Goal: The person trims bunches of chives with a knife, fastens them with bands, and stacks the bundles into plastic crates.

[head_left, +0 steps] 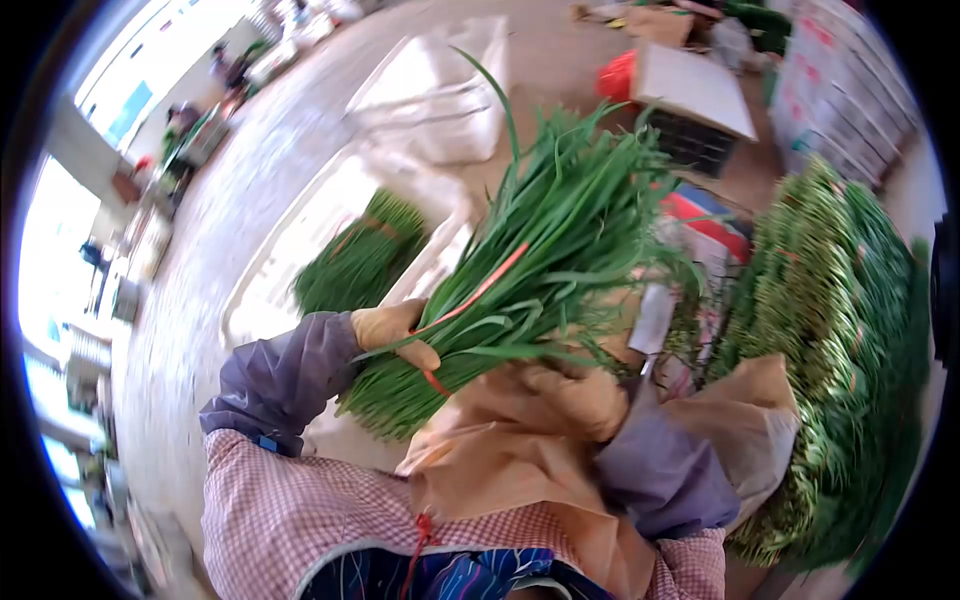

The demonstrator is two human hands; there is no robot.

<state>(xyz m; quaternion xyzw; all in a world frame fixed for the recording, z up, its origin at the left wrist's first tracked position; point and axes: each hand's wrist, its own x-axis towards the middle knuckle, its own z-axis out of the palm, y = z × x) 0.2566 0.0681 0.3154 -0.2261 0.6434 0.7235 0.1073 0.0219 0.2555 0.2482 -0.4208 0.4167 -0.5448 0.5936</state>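
My left hand [395,330], in a tan glove, is closed around a large bunch of garlic chives [560,220]. The cut stems point down and left, and the long leaves fan out to the upper right. An orange-red band [435,383] wraps the stems by my left thumb, and a loose orange strip [485,285] lies along the leaves. Against the brown apron [500,430], just under the bunch, is my gloved right hand [585,400]. Its fingers are bent and partly hidden, so whether they grip anything is unclear.
A white crate [270,255] ahead on the left holds a tied bundle of chives [365,250]. Behind it stands another white container [440,100]. Chives are stacked in a long pile [800,330] on the right. A lidded dark crate [695,95] and stacked boxes [840,90] stand farther back.
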